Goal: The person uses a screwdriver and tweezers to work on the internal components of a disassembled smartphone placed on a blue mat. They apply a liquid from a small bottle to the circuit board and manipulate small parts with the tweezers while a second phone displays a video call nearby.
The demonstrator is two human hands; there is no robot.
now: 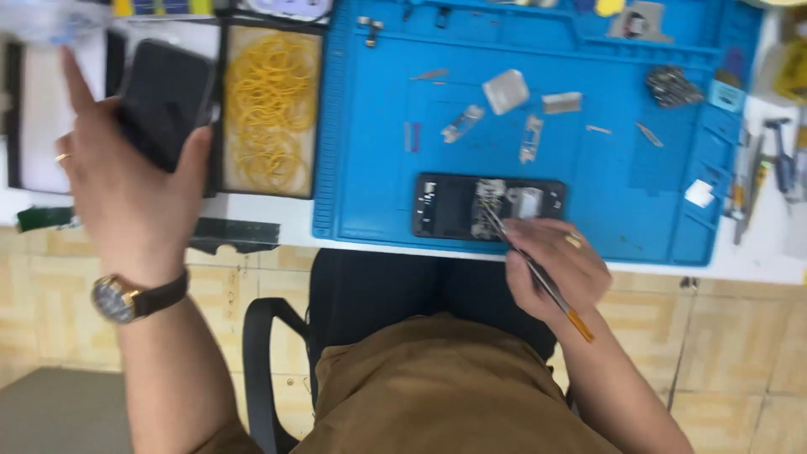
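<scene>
My left hand (126, 189) is raised at the left and grips a black phone-shaped slab (164, 101) by its lower end, beside a tray of yellow rubber bands (271, 109). My right hand (559, 269) holds thin metal tweezers (530, 261) with an orange end. Their tips touch the inside of an opened black phone (487, 206), which lies flat near the front edge of a blue work mat (370, 168). Small metal parts (506, 91) lie loose on the mat behind the phone.
Hand tools (756, 176) lie along the mat's right side on the white bench. A dark strip (235, 234) hangs off the bench edge at the left. Below are a black chair armrest (261, 361) and tiled floor.
</scene>
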